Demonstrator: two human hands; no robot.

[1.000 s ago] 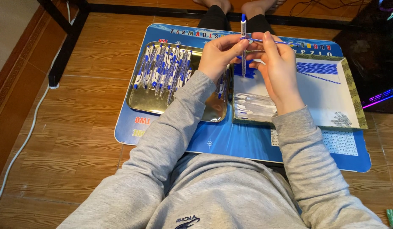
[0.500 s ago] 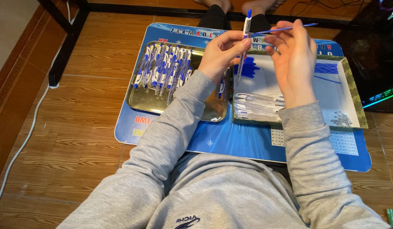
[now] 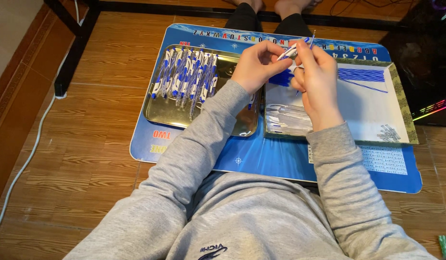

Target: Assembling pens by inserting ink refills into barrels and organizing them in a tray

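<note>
Pen (image 3: 294,49) slim, clear barrel, blue tip | left hand (image 3: 254,65) and right hand (image 3: 315,79) both pinching it.

We are seeing one sign-like thing: a flat blue printed mat (image 3: 261,159) lying on the wooden floor, rounded at its corners, carrying coloured lettering along its far edge, orange lettering near left and a pale printed grid panel (image 3: 381,160) near right. No packages or screens are showing clearly.
</note>
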